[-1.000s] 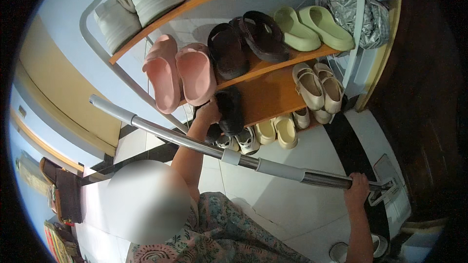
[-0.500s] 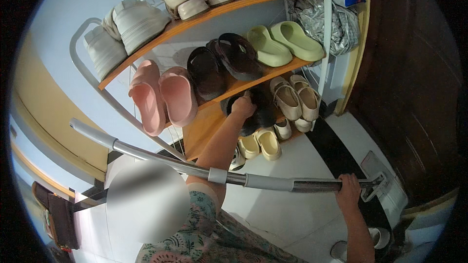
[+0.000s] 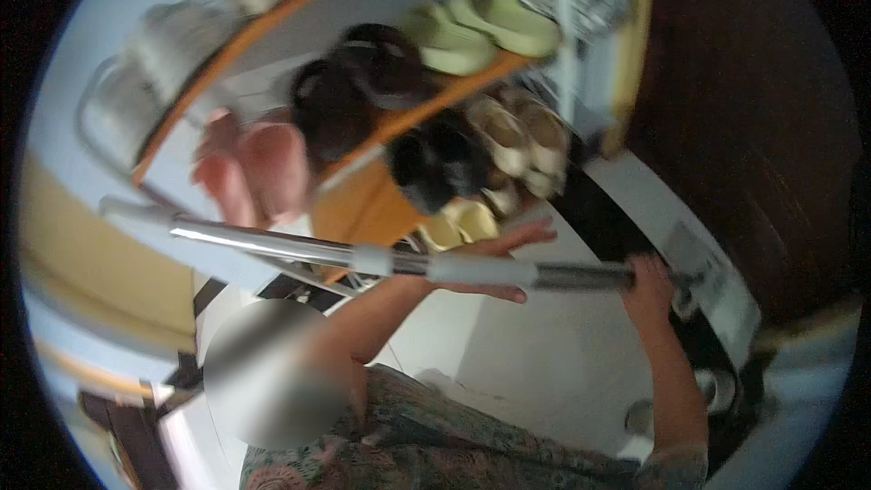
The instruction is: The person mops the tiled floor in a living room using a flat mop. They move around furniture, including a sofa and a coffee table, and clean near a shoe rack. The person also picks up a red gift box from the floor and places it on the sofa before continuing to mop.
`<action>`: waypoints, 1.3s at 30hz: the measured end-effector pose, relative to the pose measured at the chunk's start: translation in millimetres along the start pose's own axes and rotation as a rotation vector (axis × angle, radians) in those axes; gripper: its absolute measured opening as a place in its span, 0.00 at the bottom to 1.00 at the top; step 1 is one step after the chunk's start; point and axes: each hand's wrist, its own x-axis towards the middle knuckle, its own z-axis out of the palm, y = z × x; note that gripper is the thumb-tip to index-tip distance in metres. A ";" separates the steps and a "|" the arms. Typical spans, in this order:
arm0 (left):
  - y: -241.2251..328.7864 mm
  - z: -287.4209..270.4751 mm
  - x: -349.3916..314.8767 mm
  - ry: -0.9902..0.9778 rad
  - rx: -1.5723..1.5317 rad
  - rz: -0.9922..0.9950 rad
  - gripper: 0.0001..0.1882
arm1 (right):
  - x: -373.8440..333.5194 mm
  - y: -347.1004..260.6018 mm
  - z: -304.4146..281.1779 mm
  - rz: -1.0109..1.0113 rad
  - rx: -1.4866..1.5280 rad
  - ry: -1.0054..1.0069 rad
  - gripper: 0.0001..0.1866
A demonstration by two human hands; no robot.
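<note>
A flat mop with a long grey and silver pole [image 3: 263, 241] stretches across the view, its pale flat head [image 3: 721, 277] at the right by the dark door. My right hand [image 3: 649, 289] is wrapped round the pole close to that head. My left hand [image 3: 510, 243] is open with fingers spread, behind the pole's middle, which hides part of it. Nothing is seen in that hand. Beyond it a pair of black shoes [image 3: 435, 163] stands on the rack's lower shelf, between beige shoes [image 3: 522, 136] and the bare wooden board [image 3: 367, 204]. Motion blurs the picture.
Pink clogs [image 3: 272, 159], dark sandals [image 3: 376, 68] and green slippers [image 3: 499, 18] sit on the rack's middle shelf [image 3: 422, 109]. Pale yellow clogs [image 3: 458, 225] are lower down. A dark door [image 3: 735, 109] rises at the right. Light shoes [image 3: 717, 390] lie near my right forearm.
My left hand has let go of the black shoes and drawn back toward the pole, fingers now spread. The shoes remain on the shelf. My right hand keeps its grip; the view has shifted.
</note>
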 end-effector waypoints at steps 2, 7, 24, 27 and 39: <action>-8.7 8.9 10.6 0.074 -0.209 0.260 0.48 | 1.5 8.2 -1.2 0.026 0.027 0.029 0.15; 8.8 29.7 19.1 0.334 -0.373 0.429 0.21 | 1.2 19.4 -15.6 0.031 0.066 0.039 0.18; 29.4 59.4 47.1 0.360 -0.452 0.171 0.17 | -17.1 67.8 -44.5 -0.067 0.185 -0.055 0.27; 45.0 65.1 47.1 0.379 -0.413 0.176 0.17 | -49.9 108.8 -75.3 -0.120 0.125 -0.003 0.27; 74.9 57.9 76.7 0.471 -0.464 0.136 0.15 | -294.0 226.1 -33.9 0.445 -0.801 -1.095 0.31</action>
